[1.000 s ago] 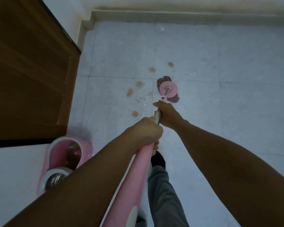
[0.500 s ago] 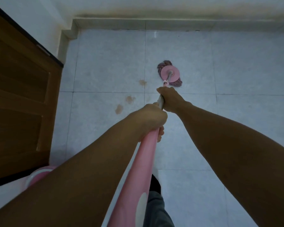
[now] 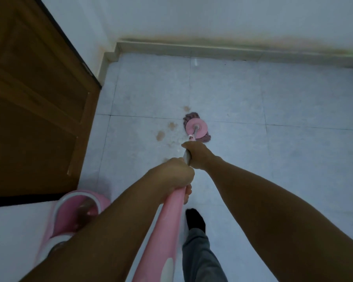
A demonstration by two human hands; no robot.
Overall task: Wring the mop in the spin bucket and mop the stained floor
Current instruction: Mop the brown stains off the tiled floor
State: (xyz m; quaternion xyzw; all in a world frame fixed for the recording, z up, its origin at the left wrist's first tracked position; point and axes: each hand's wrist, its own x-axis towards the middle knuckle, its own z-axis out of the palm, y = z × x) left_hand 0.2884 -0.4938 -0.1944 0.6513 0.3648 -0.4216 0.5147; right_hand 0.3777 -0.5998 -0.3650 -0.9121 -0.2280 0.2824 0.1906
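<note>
- Head view: both hands are on the mop handle (image 3: pixel 167 224), mop head (image 3: pixel 196 128) down on the tiled floor (image 3: pixel 293 159).
- Left hand (image 3: pixel 173 176) is closed around the top of the pink grip, nearer the body. Right hand (image 3: pixel 197 153) is closed around the metal shaft further down, just above the mop head joint.
- Mop head sits flat, pink disc up, purple strands splayed under it, roughly mid-floor and near a tile joint that runs parallel to the far wall.
- Brown stains (image 3: pixel 160 135) lie just left of the mop head: one close to it, one further left, one small spot toward the far wall. None is under the strands right now. Pale smeared patch on the tile between stains and hands, possibly wet residue.
- Spin bucket (image 3: pixel 77 208) stands at the near-left of the floor, beside the wooden door (image 3: pixel 35 110), partly hidden by the left forearm. Well apart from the mop head.
- Step in hand, my read: wringing looks done and mopping is under way, stains not yet cleared.
- Next move calls for: sweep the head left across the three spots, keep downward pressure through the right hand, and steer with the left. Keep the disc flat so the strands stay in contact.
- Risk: the stroke may smear the stains rather than lift them, and several passes are likely needed.
- A dark-socked foot (image 3: pixel 195 219) stands near the handle line, so watch footing on wet tile.
</note>
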